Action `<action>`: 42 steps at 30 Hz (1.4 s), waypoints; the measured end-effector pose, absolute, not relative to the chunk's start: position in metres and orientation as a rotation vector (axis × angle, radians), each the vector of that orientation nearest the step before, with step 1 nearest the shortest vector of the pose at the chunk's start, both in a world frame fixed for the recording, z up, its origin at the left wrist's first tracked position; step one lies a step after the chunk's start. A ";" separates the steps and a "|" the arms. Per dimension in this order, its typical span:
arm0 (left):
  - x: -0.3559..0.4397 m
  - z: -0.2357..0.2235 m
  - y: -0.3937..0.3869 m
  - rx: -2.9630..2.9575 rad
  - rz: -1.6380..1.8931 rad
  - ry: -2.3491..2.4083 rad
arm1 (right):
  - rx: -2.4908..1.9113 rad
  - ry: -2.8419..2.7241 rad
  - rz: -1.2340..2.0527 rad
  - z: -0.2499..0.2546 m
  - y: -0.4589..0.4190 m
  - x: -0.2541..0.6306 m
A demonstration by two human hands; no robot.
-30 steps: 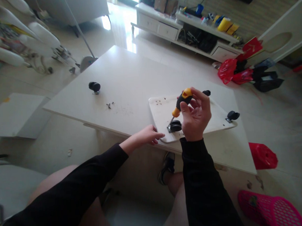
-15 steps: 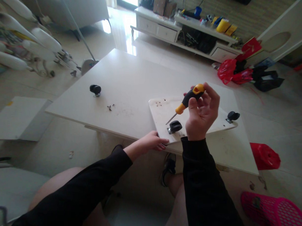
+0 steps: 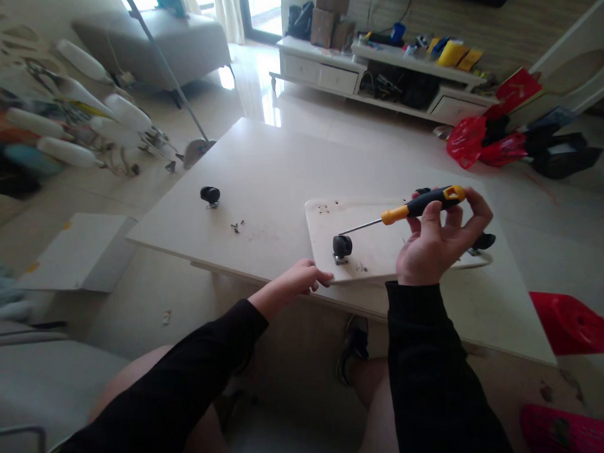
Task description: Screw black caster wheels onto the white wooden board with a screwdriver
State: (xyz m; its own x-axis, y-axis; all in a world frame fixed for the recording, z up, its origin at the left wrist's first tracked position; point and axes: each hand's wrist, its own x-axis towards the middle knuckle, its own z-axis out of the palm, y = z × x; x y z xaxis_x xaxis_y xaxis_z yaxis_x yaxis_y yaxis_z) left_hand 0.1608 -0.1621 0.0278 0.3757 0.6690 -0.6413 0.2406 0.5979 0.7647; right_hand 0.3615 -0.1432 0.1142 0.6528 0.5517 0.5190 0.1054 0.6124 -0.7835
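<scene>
My right hand [image 3: 435,241] is closed around the yellow-and-black handle of a screwdriver [image 3: 395,214]. The shaft points left, its tip at the top of a black caster wheel [image 3: 341,245]; whether they touch I cannot tell. That caster stands on the near-left corner of a white board [image 3: 375,236] with rounded corners, which lies on the table [image 3: 279,161]. At the same corner, my left hand [image 3: 304,278] grips the board's near edge. Small screws [image 3: 361,268] lie beside the caster. Another caster [image 3: 484,241] at the board's right end is partly hidden by my right hand.
A loose caster [image 3: 210,195] and several screws [image 3: 236,227] lie on the table's left part. A red stool [image 3: 569,323] stands by its right edge, a pink basket [image 3: 566,432] below that. Beyond the table are a TV cabinet [image 3: 325,72] and red bags [image 3: 468,141].
My right hand has moved right and the screwdriver has tilted nearer level, its tip now at the caster's top. The near caster's wheel has swivelled. My left hand stays at the board's corner.
</scene>
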 end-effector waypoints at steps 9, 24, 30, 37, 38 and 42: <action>0.086 0.026 -0.115 1.019 0.503 1.415 | -0.904 -0.732 0.296 0.119 -0.149 0.359; -0.023 -0.006 -0.059 1.635 0.534 2.165 | -0.946 -0.660 0.320 0.109 -0.142 0.374; -0.002 -0.021 -0.053 1.737 0.389 2.290 | -0.937 -0.648 0.345 0.110 -0.141 0.371; 0.004 -0.019 -0.055 1.800 0.310 2.316 | -0.980 -0.641 0.352 0.109 -0.140 0.369; 0.004 -0.018 -0.055 1.806 0.319 2.311 | -0.980 -0.641 0.357 0.109 -0.139 0.369; 0.007 0.000 -0.053 1.759 0.499 2.263 | -0.985 -0.631 0.369 0.110 -0.140 0.366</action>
State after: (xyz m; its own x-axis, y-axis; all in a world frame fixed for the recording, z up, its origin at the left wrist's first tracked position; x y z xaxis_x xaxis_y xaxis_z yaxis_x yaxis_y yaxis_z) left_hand 0.0073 -0.0530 0.0004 -0.2518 0.9674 0.0256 0.8884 0.2205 0.4027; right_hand 0.3664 -0.1396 0.1104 0.7649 0.5568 0.3240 -0.0095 0.5126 -0.8585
